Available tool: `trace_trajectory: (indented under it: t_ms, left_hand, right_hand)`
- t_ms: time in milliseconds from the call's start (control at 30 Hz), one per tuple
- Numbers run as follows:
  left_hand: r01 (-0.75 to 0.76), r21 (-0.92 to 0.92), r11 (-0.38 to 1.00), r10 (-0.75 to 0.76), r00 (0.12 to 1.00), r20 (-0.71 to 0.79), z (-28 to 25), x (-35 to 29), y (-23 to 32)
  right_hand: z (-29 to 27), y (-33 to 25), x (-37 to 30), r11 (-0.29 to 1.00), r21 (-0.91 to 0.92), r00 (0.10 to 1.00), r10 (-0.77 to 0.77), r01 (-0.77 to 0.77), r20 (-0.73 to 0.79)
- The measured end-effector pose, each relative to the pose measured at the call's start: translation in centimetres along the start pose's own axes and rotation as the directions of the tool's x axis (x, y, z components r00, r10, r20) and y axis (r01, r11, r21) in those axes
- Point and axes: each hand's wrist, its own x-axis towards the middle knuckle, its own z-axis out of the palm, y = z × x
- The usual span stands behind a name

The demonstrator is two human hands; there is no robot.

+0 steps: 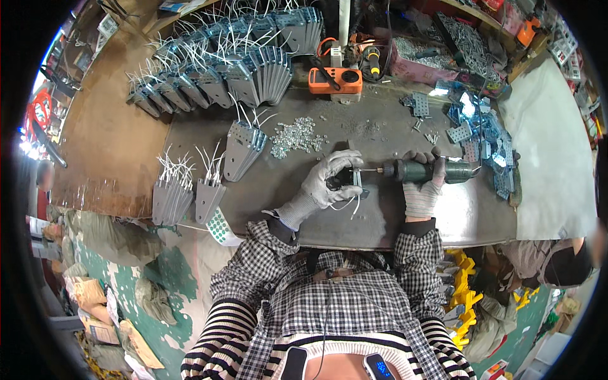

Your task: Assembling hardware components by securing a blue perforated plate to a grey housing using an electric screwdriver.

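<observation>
Wrapped in a grey glove, my left hand (316,187) grips a small black part with a narrow metal bracket (358,182) on its right side. White wires hang below it; the fingers partly hide the part. My right hand (424,193), also gloved, is closed around a dark green electric screwdriver (459,171) held level. Its thin bit points left and reaches the bracket; whether it sits in a screw is too small to tell. Left of my left hand lie a pile of small shiny nuts (296,138) and a grey tapered metal plate (244,151) with white wires.
Stacks of wired grey plates (253,76) fill the back left, with smaller groups (172,201) at the front left. An orange meter (335,80) stands at the back middle. Perforated bluish metal brackets (487,136) lie at right, near a pink box (421,63) of small hardware.
</observation>
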Motion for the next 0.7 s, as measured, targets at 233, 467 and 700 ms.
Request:
trace_trajectory:
  t_ms: [233, 467, 700]
  left_hand:
    - [-0.078, -0.024, 0.997, 0.077, 0.997, -0.009, 0.0, -0.1, -0.8]
    - [0.364, 0.276, 0.889, -0.307, 0.924, -0.229, -6.0, 0.3, -0.3]
    - [0.045, 0.969, 0.241, -0.375, 0.926, 0.050, -5.0, 2.1, -0.5]
  right_hand:
    - [-0.5, 0.5, -0.1, 0.999, 0.033, 1.000, 0.019, -0.019, -0.022]
    - [-1.7, 0.1, -0.1, 0.995, -0.103, 1.000, 0.000, 0.001, 0.011]
    - [-1.6, 0.3, 0.1, 0.998, -0.058, 0.999, 0.025, -0.022, 0.048]
